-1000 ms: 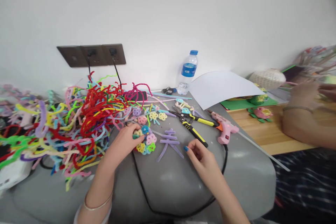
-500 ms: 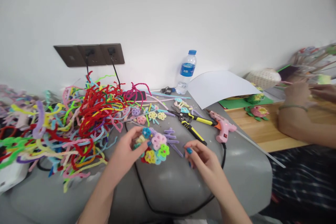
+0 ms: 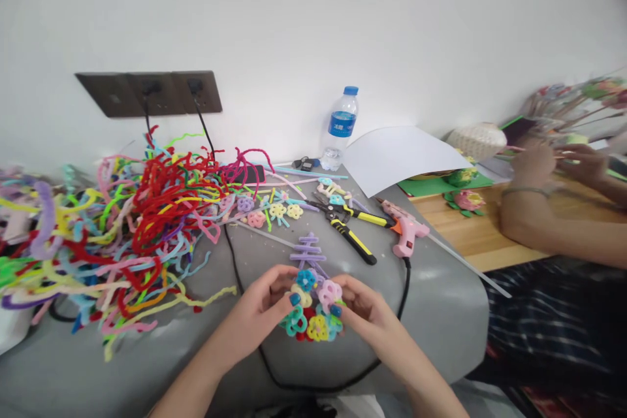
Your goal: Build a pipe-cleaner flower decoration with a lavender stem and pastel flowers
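Note:
Both my hands hold a cluster of small pipe-cleaner flowers [image 3: 313, 307] in blue, pink, yellow, teal and red, lifted just above the grey padded surface [image 3: 441, 313]. My left hand [image 3: 262, 313] pinches its left side, fingers closed on it. My right hand [image 3: 365, 307] grips its right side the same way. Just beyond the cluster lies a purple pipe-cleaner shape [image 3: 307, 249].
A big tangle of coloured pipe cleaners [image 3: 127, 228] fills the left. Yellow-handled pliers [image 3: 347, 235], a pink glue gun [image 3: 404, 232] with black cord, loose small flowers [image 3: 279, 210], a water bottle [image 3: 339, 127] and white paper [image 3: 399, 157] lie behind. Another person's arms [image 3: 553, 209] work at the right.
My left hand lifted the flower cluster from beside the pile and carried it right and toward me. My right hand came in and took hold of its other side.

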Demonstrator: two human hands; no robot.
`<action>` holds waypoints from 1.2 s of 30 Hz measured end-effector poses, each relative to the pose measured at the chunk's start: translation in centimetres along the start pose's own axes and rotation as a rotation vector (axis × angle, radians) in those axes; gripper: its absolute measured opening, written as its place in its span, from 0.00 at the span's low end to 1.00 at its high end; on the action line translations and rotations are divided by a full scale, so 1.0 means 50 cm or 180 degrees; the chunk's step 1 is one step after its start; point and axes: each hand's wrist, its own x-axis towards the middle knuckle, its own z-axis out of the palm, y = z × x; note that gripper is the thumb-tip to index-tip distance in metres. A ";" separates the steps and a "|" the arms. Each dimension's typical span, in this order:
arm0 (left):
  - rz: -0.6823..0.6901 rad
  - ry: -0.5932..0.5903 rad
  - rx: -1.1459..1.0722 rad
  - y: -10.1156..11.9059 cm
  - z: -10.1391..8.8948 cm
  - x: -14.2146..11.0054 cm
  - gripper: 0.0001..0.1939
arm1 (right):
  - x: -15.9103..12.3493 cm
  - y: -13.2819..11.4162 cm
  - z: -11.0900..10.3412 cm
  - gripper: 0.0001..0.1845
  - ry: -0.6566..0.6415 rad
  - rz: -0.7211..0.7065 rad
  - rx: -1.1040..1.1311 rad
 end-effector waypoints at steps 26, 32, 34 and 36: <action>0.0923 0.0962 0.2726 -0.028 -0.047 -0.015 0.18 | 0.021 0.010 -0.007 0.32 0.0722 0.0082 -0.0253; 0.0893 0.0925 0.2702 -0.025 -0.048 -0.016 0.16 | 0.021 0.014 -0.004 0.31 0.0970 0.0151 -0.0401; 0.0861 0.0898 0.2699 -0.027 -0.048 -0.016 0.15 | 0.023 0.019 -0.002 0.30 0.1079 0.0121 -0.0480; 0.0828 0.0854 0.2719 -0.031 -0.048 -0.018 0.16 | 0.025 0.025 -0.001 0.28 0.1172 0.0071 -0.0580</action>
